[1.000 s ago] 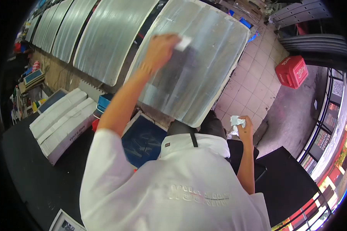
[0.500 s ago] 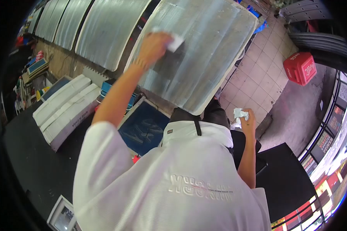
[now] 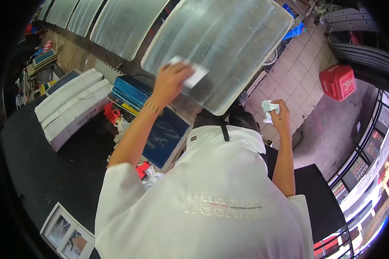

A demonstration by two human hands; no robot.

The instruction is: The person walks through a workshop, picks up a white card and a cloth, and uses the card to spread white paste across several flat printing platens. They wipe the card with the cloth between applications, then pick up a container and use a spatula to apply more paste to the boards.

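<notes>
My left hand (image 3: 173, 80) is closed on a flat white sheet (image 3: 197, 77), partly blurred, whose material I cannot make out. It sits over the near left part of a large grey board (image 3: 233, 47) with streaks on its surface and a pale edge. To the right of the board, my right hand (image 3: 282, 115) pinches a crumpled white tissue (image 3: 270, 110) above the tiled floor, apart from the board. More streaked grey boards (image 3: 127, 26) stand in a row to the left.
A white carton (image 3: 75, 108) lies on a black surface (image 3: 21, 142) at the left. Below my left arm is a blue printing screen (image 3: 166, 138) in a frame. A red box (image 3: 338, 83) stands on the floor at right. White picture frames (image 3: 67, 231) lie lower left.
My left hand has come nearer to me over the board, sliding down with the white sheet. My right hand has risen slightly, still holding the tissue. The view has shifted a little.
</notes>
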